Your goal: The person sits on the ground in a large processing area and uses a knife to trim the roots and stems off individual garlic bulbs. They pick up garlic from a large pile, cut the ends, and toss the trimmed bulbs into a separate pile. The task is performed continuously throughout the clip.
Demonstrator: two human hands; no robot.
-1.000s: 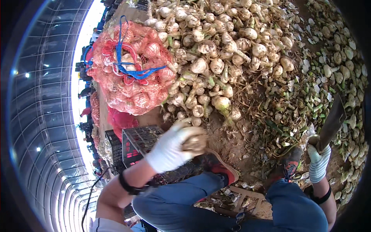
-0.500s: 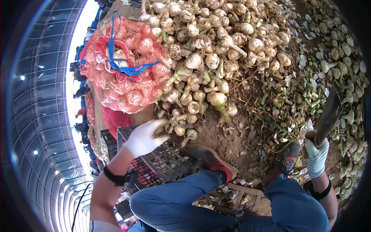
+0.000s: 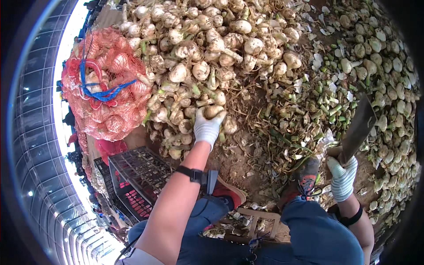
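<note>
My white-gloved left hand [image 3: 206, 130]: curled around a round, soil-stained, pale bulb [image 3: 213, 111] at the heap's [image 3: 247, 37] near edge, underside hidden. My striped-gloved right hand [image 3: 343, 180]: clasping a broad, dark-metal knife [image 3: 358, 128], handle partly covered.

A crate [image 3: 140, 164] (black, slotted) sits near red netting [image 3: 110, 147].
</note>
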